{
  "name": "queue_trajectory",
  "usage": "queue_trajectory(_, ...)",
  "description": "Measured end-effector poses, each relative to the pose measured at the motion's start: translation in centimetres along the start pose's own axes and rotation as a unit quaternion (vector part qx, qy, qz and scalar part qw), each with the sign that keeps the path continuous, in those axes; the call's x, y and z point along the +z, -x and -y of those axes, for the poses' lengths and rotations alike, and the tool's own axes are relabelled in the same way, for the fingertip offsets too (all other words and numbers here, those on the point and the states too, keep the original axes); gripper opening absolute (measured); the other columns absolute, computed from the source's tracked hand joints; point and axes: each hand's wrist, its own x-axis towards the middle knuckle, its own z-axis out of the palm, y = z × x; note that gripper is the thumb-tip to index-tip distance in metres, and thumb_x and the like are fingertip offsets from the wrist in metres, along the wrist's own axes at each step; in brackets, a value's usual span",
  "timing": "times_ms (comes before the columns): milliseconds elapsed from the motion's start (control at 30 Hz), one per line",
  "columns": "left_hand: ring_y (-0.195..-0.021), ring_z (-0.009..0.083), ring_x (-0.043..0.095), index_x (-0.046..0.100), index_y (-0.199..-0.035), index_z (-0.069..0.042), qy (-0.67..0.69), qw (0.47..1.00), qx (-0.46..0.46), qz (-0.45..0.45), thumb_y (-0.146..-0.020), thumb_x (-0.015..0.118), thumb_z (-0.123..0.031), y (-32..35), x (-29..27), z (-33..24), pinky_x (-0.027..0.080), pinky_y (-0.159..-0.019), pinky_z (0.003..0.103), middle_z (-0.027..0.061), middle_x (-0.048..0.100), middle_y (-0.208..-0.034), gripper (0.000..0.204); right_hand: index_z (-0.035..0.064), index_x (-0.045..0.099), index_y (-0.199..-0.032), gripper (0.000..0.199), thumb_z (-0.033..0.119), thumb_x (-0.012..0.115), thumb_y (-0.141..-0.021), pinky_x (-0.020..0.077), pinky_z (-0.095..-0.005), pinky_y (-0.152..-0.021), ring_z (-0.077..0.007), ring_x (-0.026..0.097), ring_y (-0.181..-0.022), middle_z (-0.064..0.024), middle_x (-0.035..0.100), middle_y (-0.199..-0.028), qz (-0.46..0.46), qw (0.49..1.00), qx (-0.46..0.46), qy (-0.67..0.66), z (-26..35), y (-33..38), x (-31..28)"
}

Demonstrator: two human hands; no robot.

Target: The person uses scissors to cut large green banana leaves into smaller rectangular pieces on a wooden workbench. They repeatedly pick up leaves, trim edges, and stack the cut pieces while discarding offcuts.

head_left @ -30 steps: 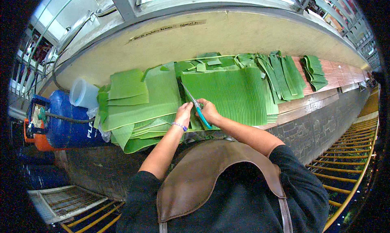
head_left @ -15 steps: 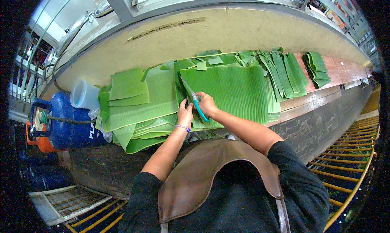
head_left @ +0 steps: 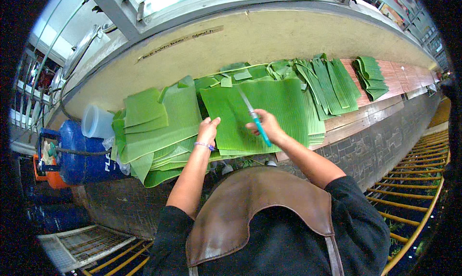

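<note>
In the head view, the work looks partway along: cut leaf strips [head_left: 329, 86] and a folded leaf bundle [head_left: 370, 79] lie toward the surface's [head_left: 397, 76] right end, seemingly finished, while the broad leaf sheet [head_left: 281, 110] at mid-surface, its lower side near the front edge, appears the piece in hand. A leaf stack [head_left: 144, 115] fills the left end, perhaps left to trim; small scraps [head_left: 236, 76] lie along the far edge.

The right hand's [head_left: 268, 127] grip is closed around a teal-handled cutting tool [head_left: 262, 131] (knife or scissors, I cannot tell), its slim silvery blade over the sheet. The left hand [head_left: 208, 131] is at the sheet's left edge, its grip narrow; whether it pinches the leaf I cannot tell.

The sheet is roughly rectangular, thin, finely ribbed and glossy; the bundle is pleated, the strips long and flat, the surface reddish board.
</note>
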Motion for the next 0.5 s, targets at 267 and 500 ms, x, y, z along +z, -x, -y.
queue_trajectory(267,-0.083,0.0166,0.06,0.061,-0.096,-0.006,0.159,0.965,0.209,-0.001,-0.087,0.06,-0.023,12.6,-8.3,-20.3,0.049,-0.079,0.032,0.0067,0.061,-0.09,0.02,0.0091,0.056,-0.121,0.064,0.028,0.083,-0.066,0.0512,-0.0373,-0.071,-0.027,0.066,-0.08,-0.0151,0.067,-0.088,-0.22,0.927,-0.002,0.302,-2.0,1.2,-13.3)
queue_trajectory(500,-0.076,0.0122,0.064,0.059,-0.104,0.0,-0.065,0.958,0.244,0.134,-0.087,0.06,-0.021,18.5,-5.7,-27.4,0.053,-0.069,0.028,0.0061,0.065,-0.087,0.027,0.0094,0.053,-0.121,0.057,0.026,0.076,-0.071,0.0496,-0.045,-0.08,-0.0384,0.062,-0.093,-0.0223,0.065,-0.1,-0.283,0.862,0.024,0.421,-5.5,-1.9,-13.2)
